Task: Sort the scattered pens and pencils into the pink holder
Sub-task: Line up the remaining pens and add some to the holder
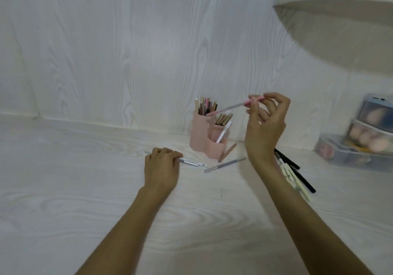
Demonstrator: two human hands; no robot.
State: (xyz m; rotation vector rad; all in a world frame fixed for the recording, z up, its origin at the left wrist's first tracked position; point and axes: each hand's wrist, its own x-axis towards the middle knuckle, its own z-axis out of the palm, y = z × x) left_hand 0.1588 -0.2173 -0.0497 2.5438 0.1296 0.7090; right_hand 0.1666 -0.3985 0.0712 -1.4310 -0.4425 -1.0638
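The pink holder (pixel 201 138) stands against the wall with several pens and pencils upright in its compartments, one a white marker (pixel 223 131). My right hand (pixel 265 123) is raised beside it and pinches a pink pen (pixel 234 105) whose lower tip points at the holder's rim. My left hand (pixel 162 166) rests on the table, fingers curled round a silver-white pen (pixel 192 162). A brown pencil (pixel 227 152) and a grey pencil (pixel 225 165) lie loose in front of the holder. Behind my right forearm lies a pile of black and cream pens (pixel 294 171).
Clear plastic drawers (pixel 361 138) with pink sponges stand at the right on the white wood-grain table (pixel 85 189). A rounded white shelf (pixel 340 29) overhangs the upper right. The wall runs close behind the holder.
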